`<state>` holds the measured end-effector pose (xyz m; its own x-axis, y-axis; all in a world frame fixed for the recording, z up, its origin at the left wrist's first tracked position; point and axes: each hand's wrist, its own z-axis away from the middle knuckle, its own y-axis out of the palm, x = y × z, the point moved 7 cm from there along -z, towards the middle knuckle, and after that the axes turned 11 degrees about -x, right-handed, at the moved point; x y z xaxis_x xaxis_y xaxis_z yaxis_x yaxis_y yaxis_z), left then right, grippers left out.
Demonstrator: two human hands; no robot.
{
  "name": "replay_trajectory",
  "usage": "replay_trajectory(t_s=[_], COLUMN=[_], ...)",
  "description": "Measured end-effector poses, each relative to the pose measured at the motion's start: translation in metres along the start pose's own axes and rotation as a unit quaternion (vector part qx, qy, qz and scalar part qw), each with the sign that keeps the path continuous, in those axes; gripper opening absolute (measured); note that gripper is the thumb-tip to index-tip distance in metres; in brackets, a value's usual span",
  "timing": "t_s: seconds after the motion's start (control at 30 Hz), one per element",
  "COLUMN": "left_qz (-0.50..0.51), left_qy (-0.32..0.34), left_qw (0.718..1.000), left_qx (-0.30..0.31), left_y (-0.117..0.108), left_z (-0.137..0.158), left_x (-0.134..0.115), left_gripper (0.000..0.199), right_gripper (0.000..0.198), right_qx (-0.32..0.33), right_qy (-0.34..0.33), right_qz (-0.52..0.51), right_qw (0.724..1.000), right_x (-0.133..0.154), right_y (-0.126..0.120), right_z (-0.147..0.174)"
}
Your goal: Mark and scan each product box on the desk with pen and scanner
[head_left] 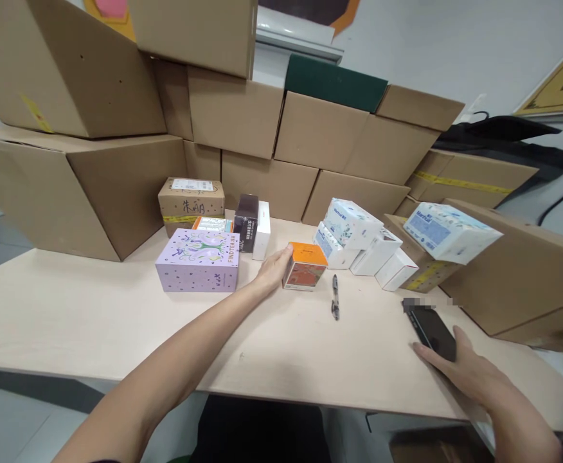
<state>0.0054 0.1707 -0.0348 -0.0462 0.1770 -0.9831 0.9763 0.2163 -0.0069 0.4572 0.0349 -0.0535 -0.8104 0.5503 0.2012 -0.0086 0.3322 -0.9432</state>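
Observation:
My left hand (272, 270) grips the left side of a small orange box (305, 270) with a reddish picture on its front. That box stands on the table, and some of my fingers are hidden behind it. Farther right, my right hand (474, 370) has thumb and fingers around the near end of a black smartphone (433, 331), low over the table or touching it; I cannot tell which. Between the hands lies a dark pen (335, 299). To the left of my left hand sits a lilac patterned box (197, 270).
Behind the hands stand a dark box (247, 222), white boxes (376, 251) and tissue packs (351, 222). Another tissue pack (448, 231) rests on a carton at right. Large cardboard cartons (236, 106) form a wall along the back and sides of the pale table (89, 308).

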Motion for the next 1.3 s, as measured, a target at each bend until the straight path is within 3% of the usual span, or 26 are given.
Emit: replay_trajectory(t_s=[0.1,0.2,0.3,0.4,0.47,0.53,0.63,0.77,0.93,1.1,1.3], left_qz=[-0.037,-0.023,-0.010,-0.011,-0.016,0.012,0.112,0.303,0.397,0.452,0.446], left_qy=[0.023,0.084,0.156,0.179,0.136,0.042,-0.110,-0.236,-0.287,-0.334,-0.354], left_qw=[0.995,0.990,0.987,0.980,0.970,0.973,0.966,0.907,0.860,0.818,0.816], left_qx=[-0.089,-0.110,-0.028,0.086,0.199,0.227,0.204,0.174,0.141,0.125,0.101], left_y=[-0.016,-0.024,-0.009,0.020,0.044,0.054,0.059,0.065,0.071,0.071,0.067], left_z=[0.002,0.020,0.056,0.094,0.113,0.118,0.112,0.108,0.102,0.093,0.091], left_x=[-0.009,-0.028,-0.047,-0.052,-0.043,-0.028,-0.012,-0.022,-0.048,-0.054,-0.045], left_gripper=[0.042,0.035,0.030,0.034,0.040,0.041,0.043,0.042,0.045,0.053,0.042], right_gripper=[0.118,0.110,0.107,0.105,0.104,0.101,0.097,0.098,0.097,0.098,0.098], right_qx=[0.060,0.032,0.010,-0.020,-0.049,-0.081,-0.147,-0.168,-0.157,-0.171,-0.184], right_qy=[-0.037,-0.040,-0.035,-0.055,-0.074,-0.074,-0.083,-0.113,-0.144,-0.151,-0.166], right_qz=[0.051,0.056,0.026,-0.054,-0.127,-0.201,-0.313,-0.396,-0.429,-0.434,-0.414], right_qw=[0.996,0.997,0.999,0.997,0.988,0.973,0.935,0.895,0.878,0.871,0.876], right_x=[0.001,0.013,0.033,0.066,0.094,0.120,0.157,0.198,0.229,0.231,0.228], right_y=[0.011,0.002,-0.006,-0.016,-0.026,-0.039,-0.063,-0.083,-0.083,-0.073,-0.067], right_z=[0.007,0.015,0.029,0.050,0.066,0.081,0.099,0.114,0.125,0.132,0.138])
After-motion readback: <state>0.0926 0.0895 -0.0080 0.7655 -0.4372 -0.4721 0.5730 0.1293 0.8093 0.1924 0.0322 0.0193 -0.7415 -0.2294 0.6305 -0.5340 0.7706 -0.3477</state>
